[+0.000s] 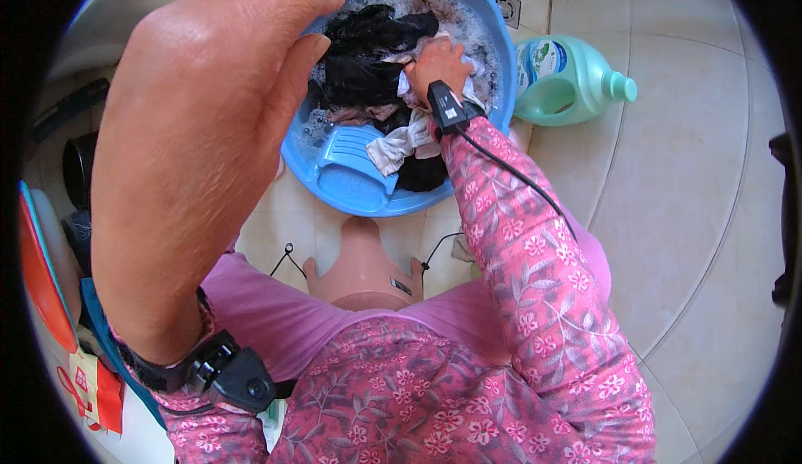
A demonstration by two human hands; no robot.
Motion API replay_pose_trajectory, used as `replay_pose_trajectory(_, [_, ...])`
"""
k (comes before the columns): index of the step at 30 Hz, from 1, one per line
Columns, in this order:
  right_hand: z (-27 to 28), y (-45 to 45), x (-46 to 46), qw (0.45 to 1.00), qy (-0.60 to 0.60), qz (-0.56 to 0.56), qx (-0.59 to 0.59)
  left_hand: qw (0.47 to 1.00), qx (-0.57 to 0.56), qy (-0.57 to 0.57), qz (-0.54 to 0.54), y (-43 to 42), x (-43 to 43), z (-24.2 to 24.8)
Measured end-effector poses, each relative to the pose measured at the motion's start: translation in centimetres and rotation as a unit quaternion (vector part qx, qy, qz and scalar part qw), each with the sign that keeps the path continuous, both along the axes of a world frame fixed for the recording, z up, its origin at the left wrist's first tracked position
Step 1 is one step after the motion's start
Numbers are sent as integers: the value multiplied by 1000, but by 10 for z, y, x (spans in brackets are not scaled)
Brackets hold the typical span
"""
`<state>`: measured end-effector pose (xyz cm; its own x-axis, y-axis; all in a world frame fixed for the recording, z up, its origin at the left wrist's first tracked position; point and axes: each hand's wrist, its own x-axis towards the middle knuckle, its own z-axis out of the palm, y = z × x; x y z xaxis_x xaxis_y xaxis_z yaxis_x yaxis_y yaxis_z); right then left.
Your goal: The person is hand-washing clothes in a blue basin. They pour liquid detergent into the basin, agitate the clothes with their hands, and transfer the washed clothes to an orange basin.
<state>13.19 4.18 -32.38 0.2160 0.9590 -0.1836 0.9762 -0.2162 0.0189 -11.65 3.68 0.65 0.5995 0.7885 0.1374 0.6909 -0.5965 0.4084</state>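
A blue plastic basin holds soapy water and wet laundry. My right hand is inside it, fingers curled on a white cloth. Dark wet garments lie to the left of that hand. A small white fabric piece drapes over the edge of the basin's built-in ribbed washboard. Raised close to the camera, my left hand looks very large and covers the left side of the view. Its thumb and a fingertip are apart with nothing seen between them; the other fingers are hidden.
A green detergent bottle lies on its side right of the basin, near a floor drain. Below the basin, a pinkish-brown plastic seat shows between my legs. A red paper bag and an orange basin stand at left.
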Motion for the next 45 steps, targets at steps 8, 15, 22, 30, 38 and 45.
replay_pose_trajectory(8, [-8,48,55,978,185,7,-100,997,70,-10,18,14,-4,2])
replay_pose_trajectory(15, [10,-24,46,930,341,-103,95,997,46,-15,58,21,-20,11])
replay_pose_trajectory(22, [62,-124,-39,948,218,83,218,994,72,-36,68,16,-21,23])
replay_pose_trajectory(30, [31,-136,-53,947,184,95,246,994,88,-33,60,5,-14,19])
replay_pose_trajectory(38, [-7,-61,-32,960,180,-51,209,996,72,-6,51,9,-4,10])
replay_pose_trajectory(45, [3,-13,-5,962,247,-116,19,993,88,15,74,2,13,23])
